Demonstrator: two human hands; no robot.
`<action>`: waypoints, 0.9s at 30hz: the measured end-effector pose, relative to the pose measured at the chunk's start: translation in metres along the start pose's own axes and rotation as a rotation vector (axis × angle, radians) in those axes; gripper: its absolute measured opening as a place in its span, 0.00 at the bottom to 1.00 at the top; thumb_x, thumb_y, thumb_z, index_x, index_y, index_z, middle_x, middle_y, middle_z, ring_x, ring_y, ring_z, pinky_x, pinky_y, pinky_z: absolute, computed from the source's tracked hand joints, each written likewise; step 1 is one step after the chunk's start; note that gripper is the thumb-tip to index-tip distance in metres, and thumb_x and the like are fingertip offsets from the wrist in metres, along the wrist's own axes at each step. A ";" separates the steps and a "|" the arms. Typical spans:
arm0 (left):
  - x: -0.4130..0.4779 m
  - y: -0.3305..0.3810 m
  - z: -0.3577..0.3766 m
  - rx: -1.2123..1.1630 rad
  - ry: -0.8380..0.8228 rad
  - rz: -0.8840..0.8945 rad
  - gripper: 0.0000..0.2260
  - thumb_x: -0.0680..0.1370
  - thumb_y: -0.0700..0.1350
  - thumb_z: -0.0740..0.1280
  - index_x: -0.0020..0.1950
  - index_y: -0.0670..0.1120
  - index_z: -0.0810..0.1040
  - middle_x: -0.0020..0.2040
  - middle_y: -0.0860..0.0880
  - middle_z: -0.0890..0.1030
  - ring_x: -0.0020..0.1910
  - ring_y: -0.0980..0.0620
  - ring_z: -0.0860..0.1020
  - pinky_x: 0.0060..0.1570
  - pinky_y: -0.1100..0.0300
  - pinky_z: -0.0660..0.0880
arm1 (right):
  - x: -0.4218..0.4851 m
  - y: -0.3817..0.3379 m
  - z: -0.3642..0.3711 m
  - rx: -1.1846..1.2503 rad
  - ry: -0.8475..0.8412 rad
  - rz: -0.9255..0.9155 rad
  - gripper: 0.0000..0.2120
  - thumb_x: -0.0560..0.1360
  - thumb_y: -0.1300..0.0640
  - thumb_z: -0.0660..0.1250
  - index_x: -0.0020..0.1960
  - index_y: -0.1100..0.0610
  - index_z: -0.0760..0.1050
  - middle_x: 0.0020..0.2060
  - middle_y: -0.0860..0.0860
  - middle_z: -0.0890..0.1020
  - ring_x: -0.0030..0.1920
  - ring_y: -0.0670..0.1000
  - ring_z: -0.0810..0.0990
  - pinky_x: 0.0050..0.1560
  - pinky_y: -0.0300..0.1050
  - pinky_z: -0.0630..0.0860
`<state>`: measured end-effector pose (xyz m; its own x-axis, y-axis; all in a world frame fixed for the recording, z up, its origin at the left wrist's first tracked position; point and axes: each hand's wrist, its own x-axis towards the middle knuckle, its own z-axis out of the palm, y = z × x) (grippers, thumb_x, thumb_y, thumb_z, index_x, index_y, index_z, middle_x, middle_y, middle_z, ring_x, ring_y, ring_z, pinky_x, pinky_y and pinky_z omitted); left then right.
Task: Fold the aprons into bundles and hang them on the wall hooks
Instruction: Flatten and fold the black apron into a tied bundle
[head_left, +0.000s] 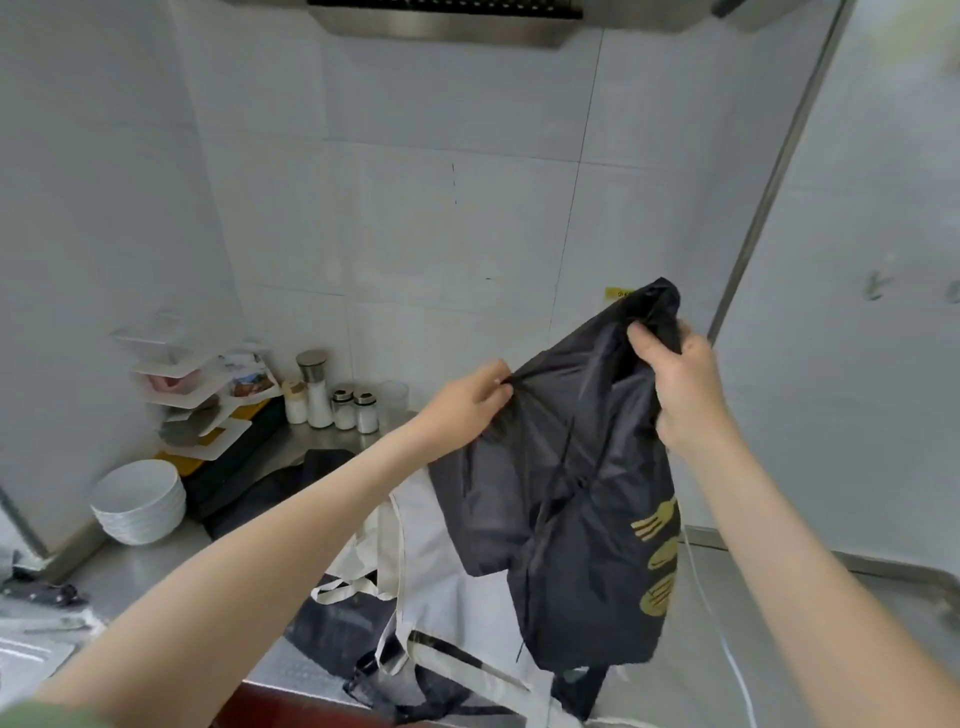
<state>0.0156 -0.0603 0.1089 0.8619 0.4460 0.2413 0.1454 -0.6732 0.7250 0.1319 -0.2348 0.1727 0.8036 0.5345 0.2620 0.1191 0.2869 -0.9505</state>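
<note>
Above the table (914, 608), toward four o'clock of the view, a black apron (561, 467) is held up clear of the surface by both hands. Its bunched top, at one o'clock of the garment, is clutched in the right grip (685, 389), whose fingers are curled tight round the cloth. A gathered corner at ten o'clock of the apron is pinched by the left grip (467, 405) between thumb and curled fingers. The cloth is hung slack between the two, and a gold cutlery print (657, 556) is seen toward its five o'clock edge. Beneath it, at six o'clock, a cream apron (441, 551) is spread on the table, laid over darker cloth (332, 629). A stack of white bowls (137, 501) is set at nine o'clock, and seasoning jars (343, 408) are lined against the tiled wall at ten o'clock. Wall hooks (875, 286), blurred, are fixed at three o'clock, well apart from the black apron.
</note>
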 end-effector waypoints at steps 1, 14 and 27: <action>-0.004 0.005 -0.003 -0.022 0.024 0.018 0.05 0.83 0.45 0.56 0.51 0.45 0.67 0.39 0.49 0.74 0.40 0.50 0.71 0.39 0.61 0.65 | -0.001 0.000 -0.003 -0.057 0.041 -0.032 0.08 0.79 0.61 0.65 0.56 0.53 0.76 0.50 0.48 0.83 0.52 0.48 0.82 0.60 0.52 0.76; -0.052 0.014 -0.055 0.014 -0.033 0.231 0.03 0.81 0.44 0.63 0.48 0.48 0.75 0.41 0.49 0.80 0.40 0.54 0.74 0.41 0.64 0.69 | -0.079 0.050 0.080 -1.090 -0.313 -0.256 0.24 0.77 0.52 0.67 0.70 0.52 0.64 0.63 0.49 0.75 0.68 0.49 0.59 0.71 0.47 0.47; -0.089 -0.059 -0.084 -0.122 -0.296 -0.121 0.11 0.83 0.47 0.60 0.44 0.42 0.71 0.40 0.48 0.70 0.42 0.54 0.67 0.46 0.58 0.64 | -0.063 0.072 0.066 -1.267 -0.203 -0.006 0.28 0.77 0.57 0.63 0.75 0.52 0.58 0.72 0.54 0.65 0.71 0.56 0.62 0.68 0.55 0.57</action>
<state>-0.1101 -0.0106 0.0987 0.9481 0.3160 -0.0360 0.2116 -0.5421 0.8133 0.0517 -0.1952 0.0987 0.7117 0.6788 0.1807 0.6810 -0.6036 -0.4146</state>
